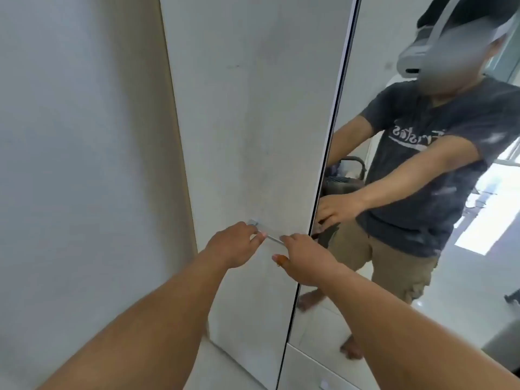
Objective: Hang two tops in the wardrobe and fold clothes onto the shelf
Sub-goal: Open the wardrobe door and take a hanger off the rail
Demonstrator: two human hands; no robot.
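The fingers [254, 239] of the left hand [230, 244] are curled around the upper end of a slim metal handle [271, 237] on the wardrobe door [247, 122], the thumb tucked under the bar. The right hand [302, 256] sits on the lower end of the same bar; its fingers [287, 237] bend over it, but whether they truly clamp it I cannot tell, since they are turned away. The right thumb [280, 258] sticks out to the side, free of the handle, with an orange-brown mark on its tip. Both forearms reach in from below, bare to the elbow.

The handle lies slanted on the pale grey door, close to that door's right edge. Just beside it, past a dark seam, stands a mirrored door [422, 192], which shows the person in a dark T-shirt and khaki shorts, barefoot on a light tiled floor [318, 333]. To the left of the grey door runs a plain wall [78, 164]. The wardrobe is shut; no tops or folded clothes are in view.
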